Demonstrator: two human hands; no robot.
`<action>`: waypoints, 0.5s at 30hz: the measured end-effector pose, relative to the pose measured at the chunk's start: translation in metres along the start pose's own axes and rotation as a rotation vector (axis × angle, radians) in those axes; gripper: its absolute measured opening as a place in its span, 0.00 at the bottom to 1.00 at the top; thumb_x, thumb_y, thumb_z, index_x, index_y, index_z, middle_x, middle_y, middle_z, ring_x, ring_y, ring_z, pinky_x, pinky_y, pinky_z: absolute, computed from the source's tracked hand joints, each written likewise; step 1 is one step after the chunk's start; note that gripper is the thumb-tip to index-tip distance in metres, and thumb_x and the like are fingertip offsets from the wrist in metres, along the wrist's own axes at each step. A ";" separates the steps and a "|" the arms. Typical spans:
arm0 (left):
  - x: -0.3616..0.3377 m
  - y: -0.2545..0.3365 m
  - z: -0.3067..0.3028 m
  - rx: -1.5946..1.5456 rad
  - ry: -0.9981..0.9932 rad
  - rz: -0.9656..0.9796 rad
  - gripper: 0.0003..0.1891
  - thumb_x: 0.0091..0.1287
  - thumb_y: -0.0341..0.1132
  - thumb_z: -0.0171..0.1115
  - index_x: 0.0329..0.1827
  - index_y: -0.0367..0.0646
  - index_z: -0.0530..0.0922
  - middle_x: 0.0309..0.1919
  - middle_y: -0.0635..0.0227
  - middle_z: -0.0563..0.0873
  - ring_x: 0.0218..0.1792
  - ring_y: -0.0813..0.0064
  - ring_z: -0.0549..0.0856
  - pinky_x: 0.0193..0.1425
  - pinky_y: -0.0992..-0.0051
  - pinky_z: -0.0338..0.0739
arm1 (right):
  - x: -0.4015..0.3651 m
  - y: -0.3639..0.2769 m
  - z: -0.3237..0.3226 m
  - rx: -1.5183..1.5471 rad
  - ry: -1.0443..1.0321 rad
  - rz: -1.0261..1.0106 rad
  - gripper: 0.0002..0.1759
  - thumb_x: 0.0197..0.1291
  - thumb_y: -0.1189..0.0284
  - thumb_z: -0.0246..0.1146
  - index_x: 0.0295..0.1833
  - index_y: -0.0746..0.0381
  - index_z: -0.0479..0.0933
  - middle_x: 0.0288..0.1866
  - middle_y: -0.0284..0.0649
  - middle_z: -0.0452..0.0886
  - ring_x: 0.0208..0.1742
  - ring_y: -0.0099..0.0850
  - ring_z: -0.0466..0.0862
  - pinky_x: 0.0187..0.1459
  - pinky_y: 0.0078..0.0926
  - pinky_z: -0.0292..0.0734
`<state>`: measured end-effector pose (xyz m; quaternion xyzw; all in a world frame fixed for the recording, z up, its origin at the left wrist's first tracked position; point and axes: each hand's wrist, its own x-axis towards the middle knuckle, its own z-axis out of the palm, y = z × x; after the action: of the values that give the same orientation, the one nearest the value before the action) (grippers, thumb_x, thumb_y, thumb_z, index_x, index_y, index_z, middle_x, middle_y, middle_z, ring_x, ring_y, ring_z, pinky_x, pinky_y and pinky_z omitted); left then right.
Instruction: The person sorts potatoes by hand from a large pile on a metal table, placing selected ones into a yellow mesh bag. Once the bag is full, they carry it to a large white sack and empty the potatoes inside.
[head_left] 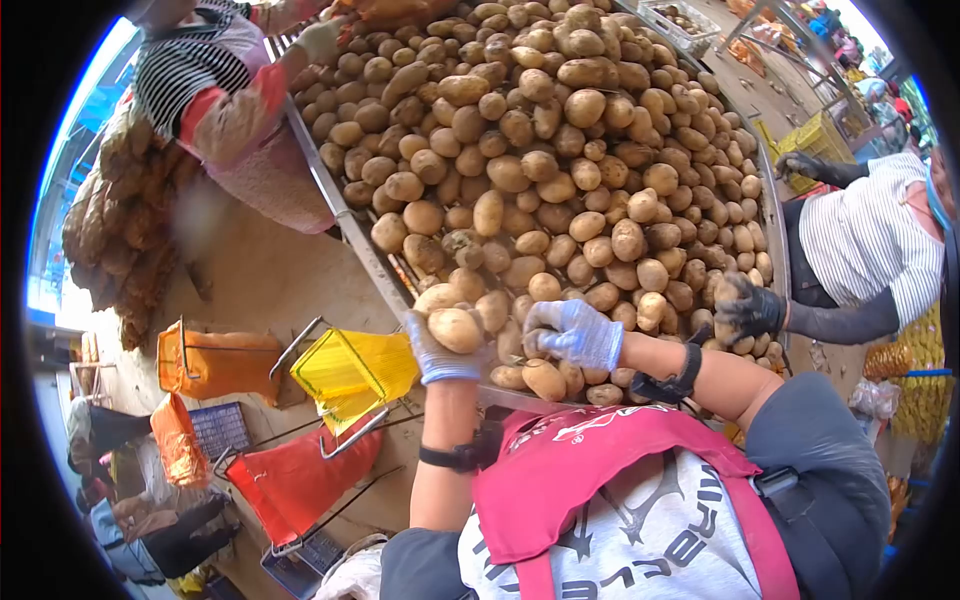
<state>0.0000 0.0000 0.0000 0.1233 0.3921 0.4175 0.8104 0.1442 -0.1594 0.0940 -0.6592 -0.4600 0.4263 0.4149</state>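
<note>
Open-air market yard, and the long metal table [365, 255] heaped with potatoes [560, 150] runs away from you to the far side. Off its near left edge a yellow bag [355, 370] hangs open on a frame, just left of your left hand [438, 352]. That hand's fingers are wrapped around a round potato [456, 329], its long axis lying left to right. Your right hand [577, 335] sits just right of it, fingers curled down onto the heap. I cannot tell whether it grips anything.
</note>
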 end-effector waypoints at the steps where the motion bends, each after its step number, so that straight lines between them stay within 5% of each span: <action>1: -0.014 0.030 0.002 -0.235 -0.134 -0.239 0.25 0.60 0.57 0.60 0.49 0.47 0.76 0.40 0.59 0.83 0.35 0.62 0.83 0.39 0.62 0.84 | 0.000 0.007 -0.004 0.054 -0.018 0.121 0.05 0.62 0.72 0.58 0.38 0.62 0.76 0.31 0.34 0.80 0.29 0.23 0.79 0.31 0.20 0.75; 2: -0.011 0.054 -0.012 -0.294 -0.185 -0.147 0.22 0.61 0.56 0.60 0.45 0.46 0.77 0.40 0.61 0.84 0.34 0.64 0.83 0.38 0.63 0.85 | 0.004 0.029 -0.003 0.233 0.070 0.252 0.06 0.62 0.71 0.59 0.37 0.62 0.76 0.30 0.33 0.80 0.29 0.22 0.78 0.28 0.19 0.74; 4: -0.030 0.130 -0.055 -0.116 -0.114 0.088 0.25 0.60 0.59 0.59 0.46 0.45 0.77 0.39 0.63 0.84 0.37 0.66 0.85 0.38 0.67 0.86 | 0.013 0.003 0.037 0.221 0.199 0.151 0.06 0.62 0.71 0.57 0.39 0.63 0.76 0.31 0.36 0.80 0.31 0.25 0.79 0.34 0.24 0.75; 5: -0.025 0.158 -0.072 -0.094 0.081 0.134 0.27 0.62 0.61 0.54 0.45 0.44 0.77 0.36 0.64 0.85 0.37 0.67 0.85 0.37 0.67 0.86 | 0.022 -0.007 0.054 0.212 0.273 0.104 0.07 0.62 0.71 0.57 0.40 0.63 0.76 0.32 0.38 0.80 0.32 0.27 0.79 0.36 0.27 0.75; 6: -0.016 0.179 -0.095 -0.050 0.175 0.145 0.27 0.65 0.62 0.48 0.43 0.46 0.77 0.34 0.64 0.85 0.35 0.67 0.85 0.36 0.67 0.86 | 0.032 -0.005 0.081 0.085 0.081 0.056 0.14 0.64 0.64 0.55 0.45 0.62 0.77 0.33 0.39 0.81 0.33 0.30 0.80 0.37 0.28 0.76; 7: -0.009 0.191 -0.111 0.002 0.275 0.169 0.27 0.66 0.62 0.46 0.43 0.46 0.76 0.34 0.64 0.84 0.33 0.65 0.84 0.35 0.68 0.85 | 0.035 -0.001 0.116 0.282 -0.231 0.073 0.21 0.63 0.56 0.55 0.53 0.59 0.76 0.42 0.44 0.81 0.42 0.38 0.81 0.46 0.33 0.76; 8: 0.023 0.208 -0.160 0.050 0.315 0.144 0.27 0.65 0.62 0.46 0.49 0.49 0.75 0.41 0.61 0.83 0.37 0.61 0.83 0.34 0.67 0.84 | 0.031 -0.011 0.140 0.020 -0.317 -0.032 0.23 0.62 0.54 0.55 0.56 0.58 0.75 0.47 0.45 0.79 0.48 0.41 0.79 0.51 0.35 0.73; 9: 0.039 0.219 -0.176 0.115 0.474 0.044 0.30 0.64 0.66 0.45 0.53 0.50 0.74 0.50 0.62 0.80 0.48 0.62 0.80 0.49 0.54 0.78 | 0.032 -0.020 0.151 -0.249 -0.397 -0.152 0.26 0.61 0.52 0.55 0.58 0.56 0.74 0.53 0.47 0.78 0.54 0.43 0.77 0.56 0.37 0.71; 11: 0.038 0.233 -0.191 0.277 0.580 -0.204 0.35 0.61 0.67 0.46 0.64 0.55 0.68 0.67 0.62 0.65 0.65 0.59 0.66 0.64 0.41 0.57 | 0.052 -0.018 0.141 -0.440 -0.480 -0.298 0.26 0.60 0.52 0.55 0.59 0.55 0.74 0.58 0.46 0.74 0.59 0.43 0.74 0.59 0.39 0.68; 12: 0.039 0.230 -0.195 0.338 0.657 -0.167 0.39 0.59 0.69 0.47 0.71 0.61 0.60 0.74 0.66 0.52 0.73 0.60 0.53 0.68 0.39 0.39 | 0.064 -0.015 0.127 -0.538 -0.523 -0.363 0.26 0.60 0.52 0.56 0.59 0.54 0.73 0.60 0.46 0.72 0.61 0.42 0.72 0.61 0.39 0.66; 15: 0.032 0.199 -0.185 0.436 0.419 -0.020 0.37 0.62 0.63 0.52 0.72 0.59 0.58 0.73 0.64 0.56 0.73 0.60 0.55 0.69 0.48 0.48 | 0.122 0.019 0.037 -1.036 -0.050 -0.420 0.21 0.56 0.56 0.57 0.53 0.52 0.77 0.56 0.41 0.73 0.59 0.36 0.73 0.57 0.36 0.67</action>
<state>-0.2412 0.1241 -0.0349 0.2017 0.6322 0.3318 0.6705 0.1401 -0.0412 0.0437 -0.6607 -0.7406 0.0681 0.1017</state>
